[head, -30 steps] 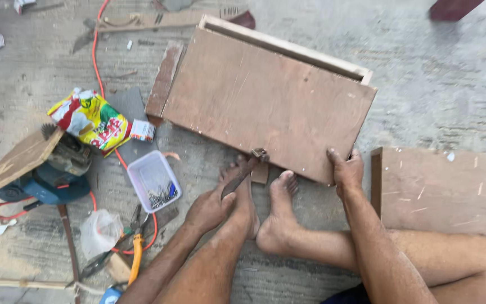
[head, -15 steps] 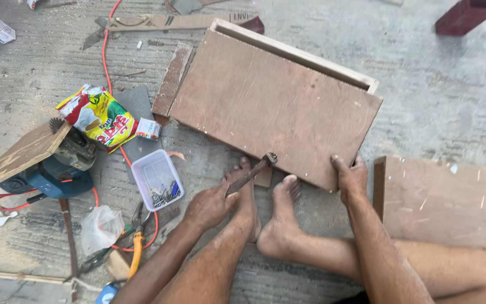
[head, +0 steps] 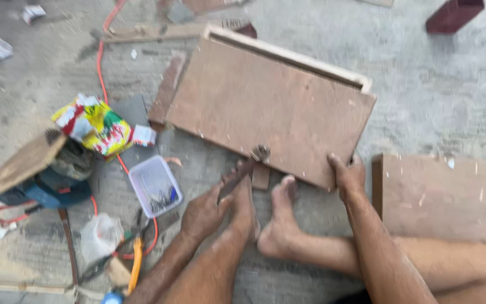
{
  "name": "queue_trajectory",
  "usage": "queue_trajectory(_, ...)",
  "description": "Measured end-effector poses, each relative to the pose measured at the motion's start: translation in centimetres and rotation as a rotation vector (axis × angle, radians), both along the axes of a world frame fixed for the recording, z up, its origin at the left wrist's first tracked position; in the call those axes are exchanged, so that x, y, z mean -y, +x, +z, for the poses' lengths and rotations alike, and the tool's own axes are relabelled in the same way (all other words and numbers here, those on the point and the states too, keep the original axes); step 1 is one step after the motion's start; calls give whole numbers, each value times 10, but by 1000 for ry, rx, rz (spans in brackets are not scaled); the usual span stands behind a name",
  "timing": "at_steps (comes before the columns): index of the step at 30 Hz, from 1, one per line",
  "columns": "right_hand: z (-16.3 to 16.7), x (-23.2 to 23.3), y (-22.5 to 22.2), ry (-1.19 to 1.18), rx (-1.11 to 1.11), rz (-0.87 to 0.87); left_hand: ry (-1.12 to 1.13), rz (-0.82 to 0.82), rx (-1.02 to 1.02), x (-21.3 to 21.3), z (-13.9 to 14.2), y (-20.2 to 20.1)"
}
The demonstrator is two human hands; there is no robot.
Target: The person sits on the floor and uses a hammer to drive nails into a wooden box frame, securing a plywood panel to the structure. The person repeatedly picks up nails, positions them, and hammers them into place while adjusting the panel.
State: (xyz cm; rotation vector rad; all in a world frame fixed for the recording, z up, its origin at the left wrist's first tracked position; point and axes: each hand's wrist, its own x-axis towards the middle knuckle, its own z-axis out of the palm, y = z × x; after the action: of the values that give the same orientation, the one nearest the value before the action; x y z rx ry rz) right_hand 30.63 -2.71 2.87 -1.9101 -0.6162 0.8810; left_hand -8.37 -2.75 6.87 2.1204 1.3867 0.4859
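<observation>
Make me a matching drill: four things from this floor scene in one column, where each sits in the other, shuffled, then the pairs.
1. hammer
2. clear plastic tub
3. brown board
4. blue power tool

A. gripped at its near edge by the right hand
B. on the floor beside the orange cable
C. in the left hand
D. far left, under a wood scrap

Pairs: 1-C, 2-B, 3-A, 4-D

Nail tub, tools crowd left; right open.

concrete floor, wooden board, nail tub, snack bag
</observation>
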Motion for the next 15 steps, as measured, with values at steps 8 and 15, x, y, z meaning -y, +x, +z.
queue_trajectory(8, -10, -8, -4, 9, -15, -40, -213, -38, -326, 0, -5, 6)
queue_trajectory(15, 2, 2, -10, -55, 214, -25, -453, 389, -243, 0, 27, 52)
